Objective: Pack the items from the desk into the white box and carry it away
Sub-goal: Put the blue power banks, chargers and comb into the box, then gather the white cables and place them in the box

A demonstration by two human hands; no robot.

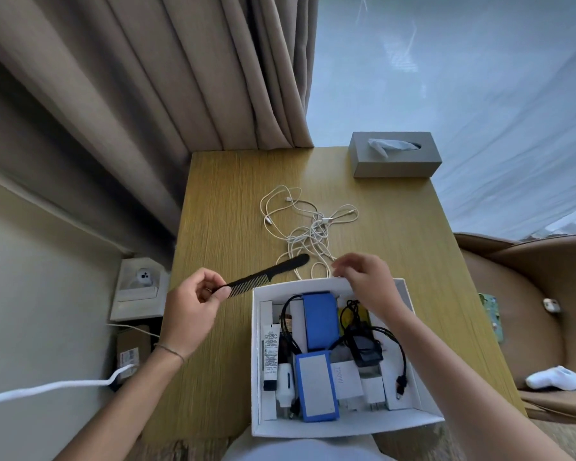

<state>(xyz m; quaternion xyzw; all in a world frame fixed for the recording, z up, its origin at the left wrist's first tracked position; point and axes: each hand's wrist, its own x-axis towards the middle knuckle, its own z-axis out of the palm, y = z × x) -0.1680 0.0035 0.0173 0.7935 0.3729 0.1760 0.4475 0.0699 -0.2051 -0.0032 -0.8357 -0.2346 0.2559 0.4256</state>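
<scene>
A white box (346,425) sits at the near edge of the wooden desk (226,207). It holds two blue packs, a black charger with cables, a white tube and small white parts. My left hand (193,306) pinches the toothed end of a black comb (270,272), just left of the box. My right hand (363,277) hovers over the box's far rim with its fingers loosely curled and nothing visibly in them. A tangle of white cables (310,224) lies on the desk beyond the box, its nearest loop just by my right fingertips.
A grey tissue box (394,158) stands at the desk's far right corner. Beige curtains (180,78) hang behind and to the left. A brown chair (526,314) with a white sock on it is at the right. A wall socket and a white cord are at the lower left.
</scene>
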